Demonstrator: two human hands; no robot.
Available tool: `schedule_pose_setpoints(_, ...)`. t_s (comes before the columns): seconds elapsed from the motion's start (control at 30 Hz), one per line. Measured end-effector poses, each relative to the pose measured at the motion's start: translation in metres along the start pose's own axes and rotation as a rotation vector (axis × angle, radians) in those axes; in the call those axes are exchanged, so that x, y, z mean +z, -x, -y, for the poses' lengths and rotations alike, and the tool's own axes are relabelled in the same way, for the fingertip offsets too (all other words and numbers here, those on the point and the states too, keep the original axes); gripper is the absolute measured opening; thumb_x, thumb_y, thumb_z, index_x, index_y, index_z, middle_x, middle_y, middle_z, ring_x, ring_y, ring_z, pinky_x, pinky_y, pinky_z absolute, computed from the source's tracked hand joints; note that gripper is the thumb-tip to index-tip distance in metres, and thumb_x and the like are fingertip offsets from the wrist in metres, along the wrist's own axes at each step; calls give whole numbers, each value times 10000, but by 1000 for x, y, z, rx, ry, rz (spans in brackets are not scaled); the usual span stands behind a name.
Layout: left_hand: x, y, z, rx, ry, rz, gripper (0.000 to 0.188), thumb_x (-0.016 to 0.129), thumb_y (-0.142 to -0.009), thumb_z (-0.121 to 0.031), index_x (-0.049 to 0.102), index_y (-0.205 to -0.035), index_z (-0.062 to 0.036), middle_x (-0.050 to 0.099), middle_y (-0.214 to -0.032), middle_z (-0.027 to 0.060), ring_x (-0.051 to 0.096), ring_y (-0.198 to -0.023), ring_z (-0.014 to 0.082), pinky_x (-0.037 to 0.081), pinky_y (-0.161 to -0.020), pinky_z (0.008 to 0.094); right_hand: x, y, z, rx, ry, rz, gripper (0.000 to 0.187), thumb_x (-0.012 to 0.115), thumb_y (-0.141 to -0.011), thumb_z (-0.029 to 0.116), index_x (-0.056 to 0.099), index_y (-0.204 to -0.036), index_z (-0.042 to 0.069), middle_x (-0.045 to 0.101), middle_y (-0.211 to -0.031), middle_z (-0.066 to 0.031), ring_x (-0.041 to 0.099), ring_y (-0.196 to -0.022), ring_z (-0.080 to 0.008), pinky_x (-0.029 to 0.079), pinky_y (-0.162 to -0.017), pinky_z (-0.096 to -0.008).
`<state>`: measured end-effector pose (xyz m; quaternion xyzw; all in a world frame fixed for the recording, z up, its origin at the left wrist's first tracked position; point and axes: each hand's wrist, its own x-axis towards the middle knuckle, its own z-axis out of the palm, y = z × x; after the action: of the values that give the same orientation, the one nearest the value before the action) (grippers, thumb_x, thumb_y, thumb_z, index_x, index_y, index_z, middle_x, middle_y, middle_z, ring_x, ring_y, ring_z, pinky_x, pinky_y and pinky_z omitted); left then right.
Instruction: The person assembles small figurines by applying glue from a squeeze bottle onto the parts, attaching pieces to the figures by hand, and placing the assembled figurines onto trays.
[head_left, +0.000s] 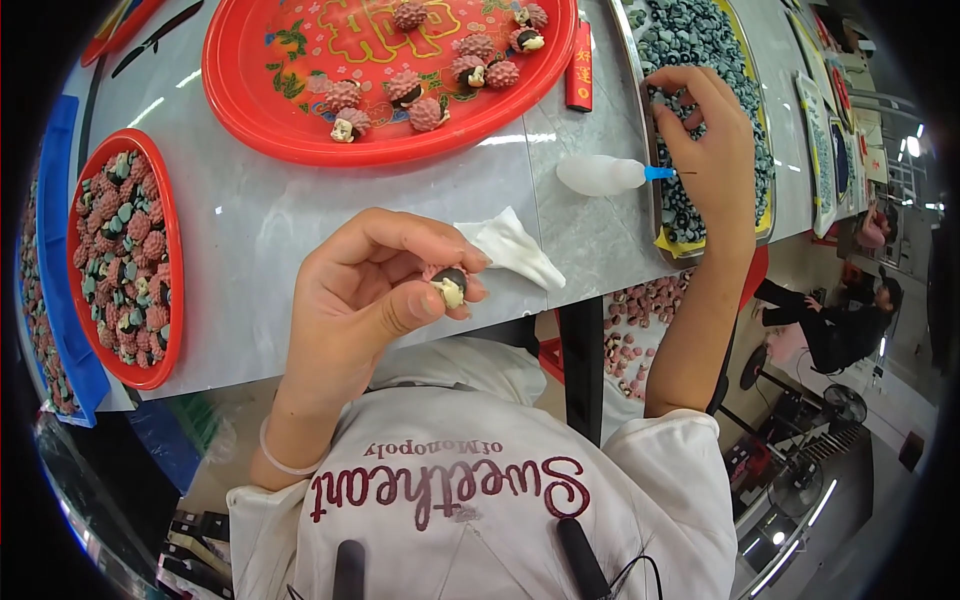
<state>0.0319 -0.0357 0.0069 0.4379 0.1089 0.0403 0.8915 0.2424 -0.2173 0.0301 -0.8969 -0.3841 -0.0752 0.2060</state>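
Observation:
My left hand (365, 290) pinches a small pink-and-dark figurine (450, 285) with a cream-coloured front between thumb and fingers, above the table's near edge. At the right, my right hand (708, 140) reaches over a metal-rimmed tray (652, 190) full of small grey-green pieces (685, 40). Its thumb and index finger curl toward each other at the tray's left side; what lies between their tips is too small to make out. A white squeeze bottle (602, 175) with a blue cap and thin needle tip lies beside the right wrist. Between my hands is a crumpled white cloth (515, 250).
A large red tray (330, 150) at the back bears several pink figurines (404, 87). A red bowl (172, 300) of mixed pink and green pieces sits left, beside a blue tray (58, 230). A red stick-shaped object (579, 70) lies behind the bottle. Another person (840, 325) is far right.

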Motion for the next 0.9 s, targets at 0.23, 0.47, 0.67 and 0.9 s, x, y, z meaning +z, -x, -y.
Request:
schedule_pose_setpoints(0.23,-1,1,0,-1,14,22,307,662,-729,-244,488,-878,-40,535,-873,109,566,-745,165,455,-595,234,2,-12,0,51,27,57,169,539,-684,40,566,-847,7,541,-769,-37,400,-559,-125,375,-536,-239)
schedule_pose_setpoints(0.47,-9,1,3,51,50,146,215,593,-781,-94,500,-940,17,546,-965,135,563,-836,166,472,-734,260,0,-14,1,103,-39,72,153,552,-678,40,583,-825,10,565,-720,-35,493,-637,-99,395,-585,-221)
schedule_pose_setpoints(0.67,-10,3,2,14,69,137,208,590,-781,-81,500,-941,16,542,-971,128,558,-845,164,464,-754,270,-9,-3,-3,-3,-137,-131,136,552,-737,31,591,-866,12,594,-785,-34,535,-752,-101,402,-702,-215)
schedule_pose_setpoints(0.9,-11,4,3,16,66,139,197,587,-776,-61,503,-937,16,542,-968,122,560,-842,152,453,-774,268,-24,33,9,367,-917,-176,197,556,-756,10,553,-942,-56,572,-924,-97,553,-805,-147,424,-728,-240)
